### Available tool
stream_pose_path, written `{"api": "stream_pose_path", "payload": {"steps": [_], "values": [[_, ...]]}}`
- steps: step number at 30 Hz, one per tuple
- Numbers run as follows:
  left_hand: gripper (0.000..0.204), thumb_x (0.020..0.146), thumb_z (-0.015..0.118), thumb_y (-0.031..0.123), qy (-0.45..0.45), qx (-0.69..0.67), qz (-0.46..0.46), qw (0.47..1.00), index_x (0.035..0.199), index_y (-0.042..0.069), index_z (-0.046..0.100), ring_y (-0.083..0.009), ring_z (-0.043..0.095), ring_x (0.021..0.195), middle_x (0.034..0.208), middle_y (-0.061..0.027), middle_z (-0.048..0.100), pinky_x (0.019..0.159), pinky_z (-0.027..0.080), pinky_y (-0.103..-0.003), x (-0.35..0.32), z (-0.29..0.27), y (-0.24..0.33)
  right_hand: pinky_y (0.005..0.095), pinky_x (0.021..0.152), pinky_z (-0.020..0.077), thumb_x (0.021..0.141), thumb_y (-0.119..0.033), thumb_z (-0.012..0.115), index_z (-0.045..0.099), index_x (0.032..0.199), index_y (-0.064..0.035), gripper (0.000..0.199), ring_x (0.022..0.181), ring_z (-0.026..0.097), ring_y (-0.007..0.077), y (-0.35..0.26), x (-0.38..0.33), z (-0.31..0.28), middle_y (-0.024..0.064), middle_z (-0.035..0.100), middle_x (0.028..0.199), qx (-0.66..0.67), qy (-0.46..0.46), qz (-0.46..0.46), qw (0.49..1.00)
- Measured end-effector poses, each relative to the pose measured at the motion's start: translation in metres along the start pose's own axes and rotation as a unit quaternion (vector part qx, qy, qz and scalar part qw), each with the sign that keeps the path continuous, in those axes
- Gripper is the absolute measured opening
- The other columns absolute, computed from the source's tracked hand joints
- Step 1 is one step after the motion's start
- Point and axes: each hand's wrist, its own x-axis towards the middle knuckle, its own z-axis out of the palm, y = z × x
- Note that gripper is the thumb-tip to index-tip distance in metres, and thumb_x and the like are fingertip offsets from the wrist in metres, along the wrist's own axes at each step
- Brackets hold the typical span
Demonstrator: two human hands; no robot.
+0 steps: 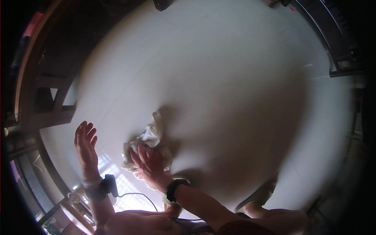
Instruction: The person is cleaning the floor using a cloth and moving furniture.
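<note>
A crumpled off-white cloth (153, 135) lies bunched on the pale tiled floor, left of the middle and close to my feet. My right hand (150, 162) reaches across to the left and presses down on it, fingers curled into its folds. Part of the cloth is hidden under the palm. Raised to the left, my left hand (87, 147) holds nothing, its fingers apart and touching nothing. A dark strap with a small black device (110, 185) is on the left wrist, and a dark band (175, 188) circles the right one.
Dark wooden furniture (58, 80) borders the floor on the left. Another dark piece with a metal-edged frame (331, 35) stands far right. Slippered feet (256, 197) are at the near edge. A thin black cable (138, 193) hangs from the left wrist device.
</note>
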Motion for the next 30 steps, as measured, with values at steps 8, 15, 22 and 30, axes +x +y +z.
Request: {"api": "stream_pose_path", "payload": {"steps": [8,15,22,30], "values": [[0.047,0.087,0.057,0.040,-0.045,0.094,0.024,0.994,0.120,0.007,0.053,-0.0179,0.055,0.098,0.109,-0.0077,0.060,0.085,0.039,-0.035,-0.006,0.029,0.029,0.0572,0.082,0.0391,0.057,-0.034,0.076,0.034,0.140,-0.0211,0.094,0.117,0.044,0.0389,0.104,-0.043,-0.105,0.0171,0.044,0.128,-0.132,0.073,0.106,0.983],[0.031,0.086,0.057,0.019,-0.168,0.092,0.009,0.981,0.112,0.003,0.057,-0.0154,0.056,0.086,0.096,-0.0076,0.062,0.077,0.043,-0.029,-0.019,0.119,-0.012,0.0411,0.100,0.0372,0.080,-0.017,0.054,0.047,0.128,-0.0060,0.050,0.112,0.049,0.0361,0.392,-0.249,-0.302,0.0203,0.053,0.120,-0.425,0.012,0.447,0.787],[0.024,0.086,0.058,0.010,-0.150,0.141,0.097,0.974,0.106,-0.003,0.057,-0.0153,0.060,0.080,0.087,-0.0102,0.065,0.073,0.048,-0.028,-0.013,0.107,-0.053,0.0436,0.088,0.0447,0.068,-0.028,0.073,0.041,0.125,-0.0024,0.070,0.104,0.053,0.0358,0.232,-0.082,-0.339,0.0190,0.049,0.117,-0.042,0.329,0.236,0.913],[0.024,0.088,0.053,0.003,-0.035,0.120,0.030,0.992,0.112,-0.001,0.056,-0.0153,0.056,0.092,0.099,-0.0089,0.060,0.083,0.045,-0.027,0.006,0.120,-0.090,0.0593,0.089,0.0360,0.063,-0.027,0.074,0.047,0.130,-0.0144,0.074,0.120,0.040,0.0383,0.127,0.076,-0.069,0.0180,0.037,0.135,-0.120,0.161,-0.115,0.973]]}}
